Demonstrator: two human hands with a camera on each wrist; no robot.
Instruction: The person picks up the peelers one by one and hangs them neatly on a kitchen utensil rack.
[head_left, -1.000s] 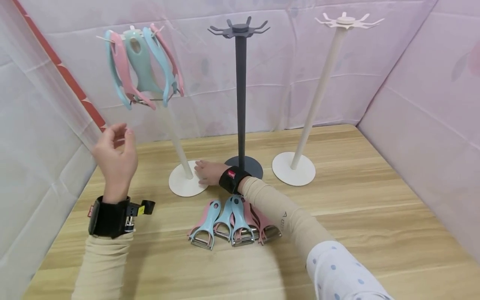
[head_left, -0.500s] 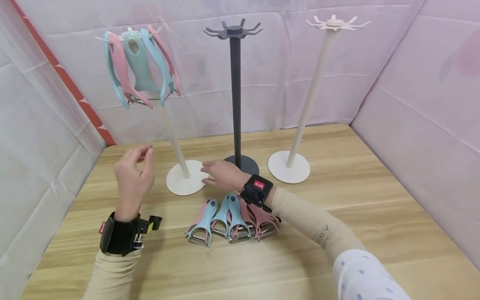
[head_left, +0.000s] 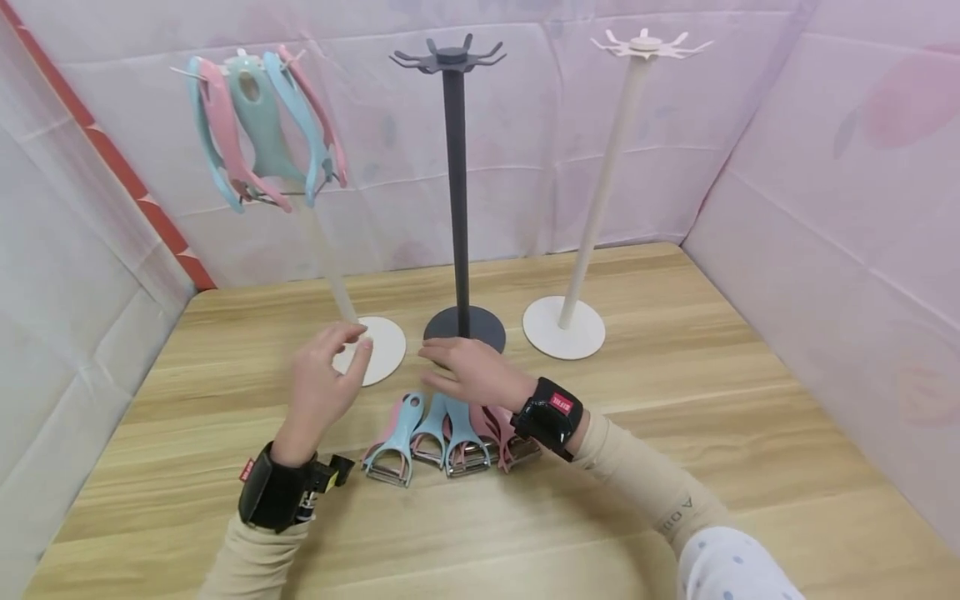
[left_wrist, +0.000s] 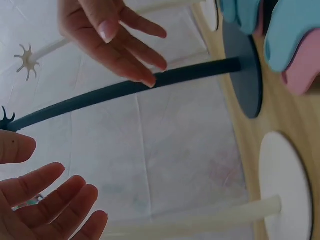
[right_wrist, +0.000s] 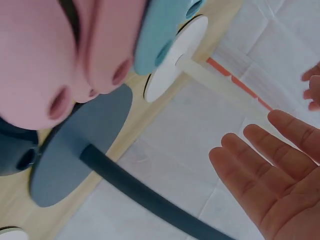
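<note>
The row of pink and blue plastic peelers (head_left: pixel 450 433) lay flat on the light wood-grain table (head_left: pixel 750 433), handles pointing at the stand bases, right under the two hands. The right hand (head_left: pixel 468 375) hovered just above them with relaxed fingers, gripping nothing. The left hand (head_left: pixel 322 383) hung beside it, fingers loose, also empty. Pale pink sheeting (head_left: pixel 825 167) walled the table in on three sides.

Compared with a second ago, both hands had come down and toward the peelers: the right one had left the base of the left white stand (head_left: pixel 378 350) and the left had dropped from up high.

Behind the hands stood the dark grey hook stand (head_left: pixel 455 208), the bare white stand (head_left: pixel 592 200), and a bunch of hanging peelers (head_left: pixel 258 125) on the left one.
</note>
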